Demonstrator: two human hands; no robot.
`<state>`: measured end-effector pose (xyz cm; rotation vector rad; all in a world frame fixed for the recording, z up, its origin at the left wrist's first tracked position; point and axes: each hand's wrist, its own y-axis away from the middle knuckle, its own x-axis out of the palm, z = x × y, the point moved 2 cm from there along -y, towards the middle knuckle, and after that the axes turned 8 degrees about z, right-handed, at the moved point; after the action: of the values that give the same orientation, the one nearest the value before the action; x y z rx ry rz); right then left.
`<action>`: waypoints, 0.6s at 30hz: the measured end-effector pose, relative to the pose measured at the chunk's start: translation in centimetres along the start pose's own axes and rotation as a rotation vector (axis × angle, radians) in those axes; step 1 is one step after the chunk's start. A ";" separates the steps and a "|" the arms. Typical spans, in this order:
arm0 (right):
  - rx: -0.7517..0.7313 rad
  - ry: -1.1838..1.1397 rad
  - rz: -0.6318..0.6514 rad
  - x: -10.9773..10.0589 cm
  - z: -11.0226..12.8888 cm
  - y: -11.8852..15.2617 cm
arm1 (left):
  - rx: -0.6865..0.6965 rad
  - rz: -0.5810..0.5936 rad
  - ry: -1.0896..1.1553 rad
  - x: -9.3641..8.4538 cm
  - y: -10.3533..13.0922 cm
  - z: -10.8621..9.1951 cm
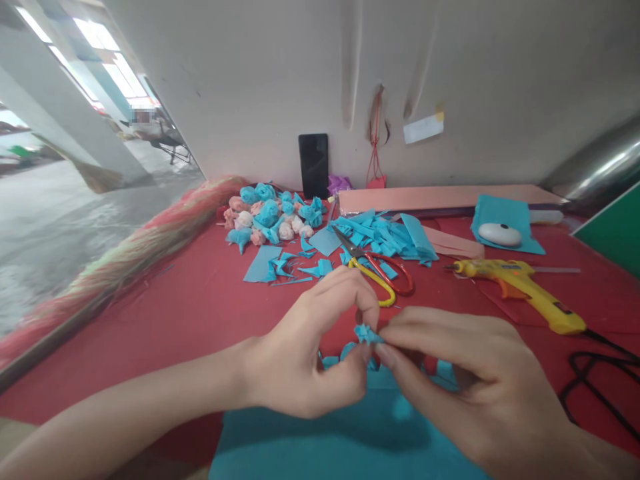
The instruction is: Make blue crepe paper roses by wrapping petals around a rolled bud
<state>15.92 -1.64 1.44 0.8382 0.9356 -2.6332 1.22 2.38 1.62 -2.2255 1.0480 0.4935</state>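
Between my two hands is a small blue crepe paper flower (367, 334), low over the front of the table. My left hand (320, 347) pinches it from the left with thumb and index finger. From the right, the thumb and fingertips of my right hand (465, 380) close on its other edge. Under both hands lies a large blue paper sheet (345, 433). More blue paper pieces show partly behind my fingers. Just beyond my left hand rest scissors (387, 277) with one yellow and one red handle.
Finished-looking paper flowers (267, 213) in blue, pink and white are heaped at the back left. Blue paper scraps (375, 233) lie beside them. At right are a yellow glue gun (520, 287), its black cord (595, 373) and a white oval device (500, 234). A phone (314, 165) leans on the wall.
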 end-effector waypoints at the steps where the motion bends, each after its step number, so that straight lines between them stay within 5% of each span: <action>1: -0.005 0.004 -0.009 0.0 0.0 0.0 | 0.006 -0.007 0.004 0.0 0.0 0.0; 10: -0.077 0.084 -0.118 0.0 0.5 0.3 | -0.017 -0.029 0.011 0.2 0.1 0.0; 18: -0.033 0.006 -0.085 -0.2 0.3 0.1 | -0.020 -0.037 0.039 0.2 0.1 0.0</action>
<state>15.93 -1.92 1.70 0.8159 1.0356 -2.6798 1.24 2.23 1.51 -2.2762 1.0235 0.4484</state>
